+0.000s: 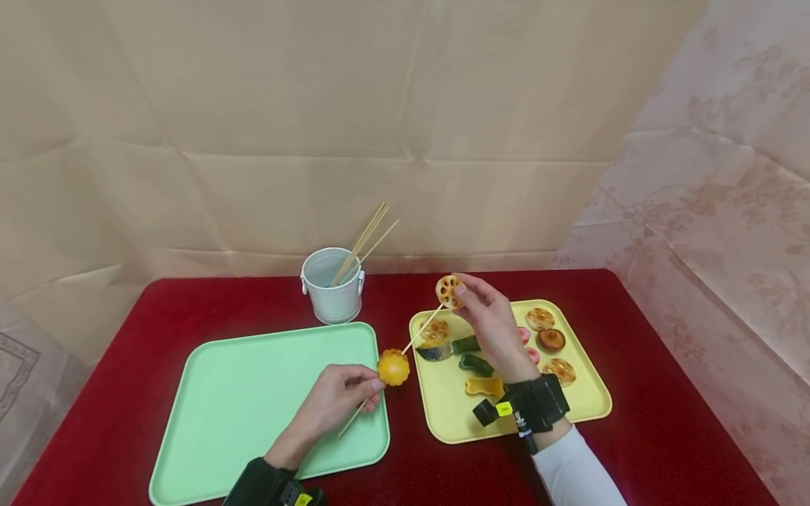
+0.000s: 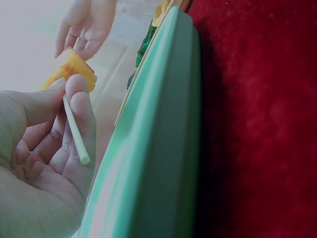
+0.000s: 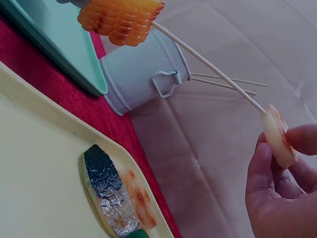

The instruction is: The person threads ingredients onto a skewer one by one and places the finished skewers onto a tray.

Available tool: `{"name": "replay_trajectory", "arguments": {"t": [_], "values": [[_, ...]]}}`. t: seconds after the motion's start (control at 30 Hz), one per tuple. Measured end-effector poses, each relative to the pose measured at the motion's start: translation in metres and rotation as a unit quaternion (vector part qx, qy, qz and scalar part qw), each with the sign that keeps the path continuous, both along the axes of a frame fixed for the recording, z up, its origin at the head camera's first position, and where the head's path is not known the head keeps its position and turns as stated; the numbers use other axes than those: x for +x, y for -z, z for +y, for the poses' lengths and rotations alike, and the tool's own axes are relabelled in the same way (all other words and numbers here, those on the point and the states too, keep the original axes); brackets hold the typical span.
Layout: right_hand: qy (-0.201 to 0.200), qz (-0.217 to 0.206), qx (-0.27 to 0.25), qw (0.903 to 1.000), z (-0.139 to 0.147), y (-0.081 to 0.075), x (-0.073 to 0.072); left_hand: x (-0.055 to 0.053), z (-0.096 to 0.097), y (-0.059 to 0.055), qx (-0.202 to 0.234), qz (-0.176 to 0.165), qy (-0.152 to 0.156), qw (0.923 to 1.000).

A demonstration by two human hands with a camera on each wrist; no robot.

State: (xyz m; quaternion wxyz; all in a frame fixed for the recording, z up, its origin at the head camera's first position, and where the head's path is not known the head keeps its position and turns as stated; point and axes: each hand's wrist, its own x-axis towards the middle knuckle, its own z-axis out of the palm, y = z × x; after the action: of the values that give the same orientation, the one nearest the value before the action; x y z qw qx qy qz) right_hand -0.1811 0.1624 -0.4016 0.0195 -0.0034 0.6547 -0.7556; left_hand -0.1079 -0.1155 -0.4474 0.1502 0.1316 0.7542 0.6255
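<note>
Pinching skewer [image 1: 422, 329], left hand [image 1: 340, 395], corn [image 1: 394, 368] just beside it; right hand [image 1: 496, 325] pinches lotus slice [image 1: 447, 290] at skewer tip.

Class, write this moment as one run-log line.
left hand: pinches skewer | right hand: holds lotus slice at skewer tip | corn: threaded on skewer

Right-wrist band [image 1: 541, 403]: wide, black — carries a small black camera [image 1: 484, 412], yellow label [image 1: 504, 408] (marking too small to read), dark cable [image 1: 530, 443]. White sleeve [image 1: 579, 465] behind it. Left-wrist strap [image 1: 254, 483] also black — yellow tag [image 1: 304, 500].
</note>
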Motion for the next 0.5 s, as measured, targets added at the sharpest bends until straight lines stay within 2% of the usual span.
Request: {"name": "replay_trajectory", "arguments": {"t": [0.33,0.5], "values": [[-0.009,0.028,0.068,0.9972,-0.0041,-0.0011,0.0027,0.0001,0.0014,0.0018,-0.009,0.001,-0.004,1.0000],[-0.010,0.027,0.090,0.9955,-0.0066,-0.0007,0.0046,-0.0004,0.0019,0.0027,-0.007,-0.002,-0.010,0.9999]]}}
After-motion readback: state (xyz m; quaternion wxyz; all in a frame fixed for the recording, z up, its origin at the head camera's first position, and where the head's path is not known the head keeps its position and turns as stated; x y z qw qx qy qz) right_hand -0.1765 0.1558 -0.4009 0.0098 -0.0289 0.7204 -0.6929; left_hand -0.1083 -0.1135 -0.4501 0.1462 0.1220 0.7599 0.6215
